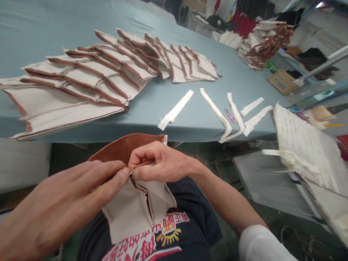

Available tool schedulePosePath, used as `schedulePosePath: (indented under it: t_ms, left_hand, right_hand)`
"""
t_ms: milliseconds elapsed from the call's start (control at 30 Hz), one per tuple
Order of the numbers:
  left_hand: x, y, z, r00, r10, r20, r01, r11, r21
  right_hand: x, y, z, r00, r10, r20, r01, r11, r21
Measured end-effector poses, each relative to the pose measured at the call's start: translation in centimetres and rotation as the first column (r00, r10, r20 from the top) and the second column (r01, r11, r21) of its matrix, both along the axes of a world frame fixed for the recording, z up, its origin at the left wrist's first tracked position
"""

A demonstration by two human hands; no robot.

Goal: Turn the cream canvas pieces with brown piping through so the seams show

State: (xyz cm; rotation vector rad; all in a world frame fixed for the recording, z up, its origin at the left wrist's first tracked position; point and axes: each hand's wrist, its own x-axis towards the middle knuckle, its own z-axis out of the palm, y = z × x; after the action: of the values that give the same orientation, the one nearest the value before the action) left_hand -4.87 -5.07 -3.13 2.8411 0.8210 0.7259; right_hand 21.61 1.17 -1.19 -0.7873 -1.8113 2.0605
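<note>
Both the left hand and right hand pinch the brown-lined canvas bag shut-fingered at its rim.

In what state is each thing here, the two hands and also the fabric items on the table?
left hand: fingertips pinching the edge of the canvas piece.
right hand: closed, pinching the same edge.
canvas piece: held between both hands, brown side showing on top.
trimmed pieces: flat on the table, fanned, overlapping.
white strips: loose, flat; some hang over the table edge.
far pile: stacked untidily.
</note>
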Motion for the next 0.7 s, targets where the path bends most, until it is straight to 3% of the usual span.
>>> schedulePosePath:
  t_ms: [67, 200, 300, 400, 467, 533, 700]
  left_hand:
    - [0.2, -0.2, 0.3, 0.999, 0.039, -0.036, -0.040, 0.999, -0.014]
    - [0.6, -0.1, 0.2, 0.995, 0.075, -0.059, -0.077, 0.996, -0.035]
    - [0.9, 0.1, -0.6, 0.995, 0.100, 0.019, -0.099, 0.995, -0.016]
    - [1.3, -0.2, -0.9, 0.969, 0.226, 0.104, -0.220, 0.973, -0.067]
    - [1.5, -0.3, -0.6, 0.934, 0.346, 0.087, -0.332, 0.932, -0.149]
    - [1.6, -0.3, 0.1, 0.921, 0.387, 0.049, -0.368, 0.904, -0.217]
    - [1.8, 0.8, 1.6, 0.966, 0.255, 0.045, -0.220, 0.901, -0.375]
  right_hand:
    - [0.2, 0.2, 0.0, 0.999, 0.006, -0.031, -0.008, 0.998, -0.061]
    - [0.2, 0.5, -0.1, 0.997, -0.055, -0.055, 0.052, 0.997, -0.056]
    - [0.0, 0.3, -0.4, 0.994, -0.103, -0.043, 0.101, 0.994, -0.040]
    - [0.0, -0.1, -0.4, 0.993, -0.111, -0.037, 0.111, 0.994, 0.003]
    - [0.1, -0.4, -0.1, 0.991, -0.129, -0.039, 0.132, 0.988, 0.079]
    - [0.3, -0.8, 0.4, 0.988, -0.153, -0.031, 0.156, 0.968, 0.195]
    - [0.2, -1.8, 1.3, 0.977, -0.215, 0.001, 0.192, 0.871, 0.452]
